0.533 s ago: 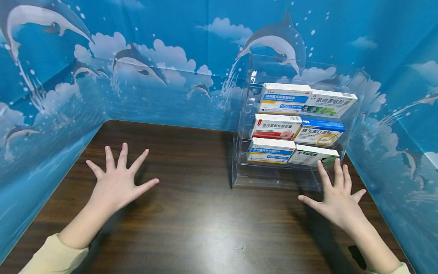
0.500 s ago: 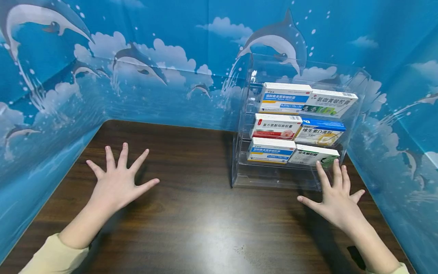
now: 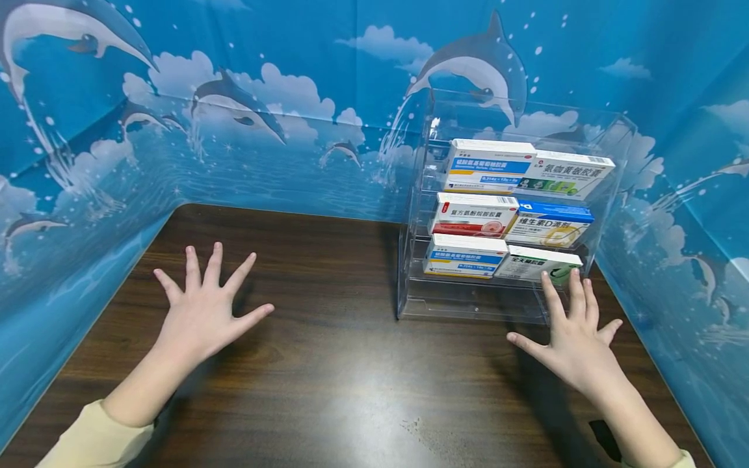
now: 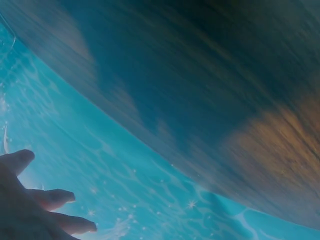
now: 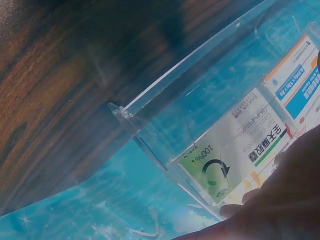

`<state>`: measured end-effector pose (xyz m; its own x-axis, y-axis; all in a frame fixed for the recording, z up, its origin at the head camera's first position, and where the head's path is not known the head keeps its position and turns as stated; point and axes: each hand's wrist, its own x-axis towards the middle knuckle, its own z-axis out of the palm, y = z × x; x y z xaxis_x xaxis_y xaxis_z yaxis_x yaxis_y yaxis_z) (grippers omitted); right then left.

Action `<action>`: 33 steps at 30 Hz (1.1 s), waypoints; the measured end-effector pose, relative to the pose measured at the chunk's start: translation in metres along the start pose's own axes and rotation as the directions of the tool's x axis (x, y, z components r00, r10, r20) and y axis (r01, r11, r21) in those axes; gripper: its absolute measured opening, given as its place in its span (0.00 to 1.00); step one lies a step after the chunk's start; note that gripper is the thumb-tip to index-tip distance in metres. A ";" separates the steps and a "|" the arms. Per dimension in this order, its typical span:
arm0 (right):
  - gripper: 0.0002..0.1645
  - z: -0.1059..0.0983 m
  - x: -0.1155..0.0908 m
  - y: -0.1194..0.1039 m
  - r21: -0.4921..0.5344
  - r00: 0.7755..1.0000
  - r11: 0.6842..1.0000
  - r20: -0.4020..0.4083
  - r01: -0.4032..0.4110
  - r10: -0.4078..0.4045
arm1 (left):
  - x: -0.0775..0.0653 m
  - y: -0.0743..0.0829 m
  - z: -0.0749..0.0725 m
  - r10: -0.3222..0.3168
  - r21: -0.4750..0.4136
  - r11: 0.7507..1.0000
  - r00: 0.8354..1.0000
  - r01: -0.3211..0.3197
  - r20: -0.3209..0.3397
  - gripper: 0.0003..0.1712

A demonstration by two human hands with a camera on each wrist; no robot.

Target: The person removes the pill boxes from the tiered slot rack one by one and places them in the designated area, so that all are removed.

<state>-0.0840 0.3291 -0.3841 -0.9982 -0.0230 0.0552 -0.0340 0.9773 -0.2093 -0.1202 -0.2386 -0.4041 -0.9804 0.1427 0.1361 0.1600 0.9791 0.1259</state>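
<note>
My left hand [image 3: 199,322] is spread wide above the left side of the dark wooden table [image 3: 328,364], fingers straight, holding nothing. On the right, my right hand [image 3: 576,348] is spread in front of a clear acrylic display rack [image 3: 468,309]. Its fingertips overlap the lower edge of a white and green medicine box [image 3: 529,263] in the head view. Beside that box on the bottom row is a white and blue box [image 3: 465,255]. The middle row has a white and red box [image 3: 474,216] and a blue-topped vitamin D box [image 3: 550,224].
The rack's top row holds another white and blue box [image 3: 490,166] and a white and green box [image 3: 564,174]. A blue dolphin-print cloth [image 3: 292,149] surrounds the table at the back and sides. A small black object [image 3: 604,441] lies beside the right forearm.
Both hands stay spread and nearly still. The left hand has shifted very slightly right, and the right hand very slightly left. The boxes have kept their places in the rack.
</note>
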 end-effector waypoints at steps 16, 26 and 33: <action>0.69 -0.016 0.011 0.009 0.116 0.965 0.993 -0.263 0.012 0.019 | 0.030 0.049 -0.006 0.244 -0.076 0.960 0.936 -0.271 -0.253 0.51; 0.60 -0.020 0.024 0.011 0.281 0.905 0.960 -0.410 0.010 0.111 | 0.059 0.108 -0.010 0.407 -0.071 0.875 0.806 -0.480 -0.429 0.41; 0.55 -0.010 0.032 0.021 0.418 0.835 0.905 -0.523 0.075 0.172 | 0.073 0.153 -0.012 0.459 -0.089 0.825 0.753 -0.558 -0.472 0.34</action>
<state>-0.1165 0.3513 -0.3769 -0.8135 0.2591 0.5206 -0.1263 0.7951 -0.5932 -0.1658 -0.0806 -0.3634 -0.6101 0.4881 0.6241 0.6897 0.7149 0.1151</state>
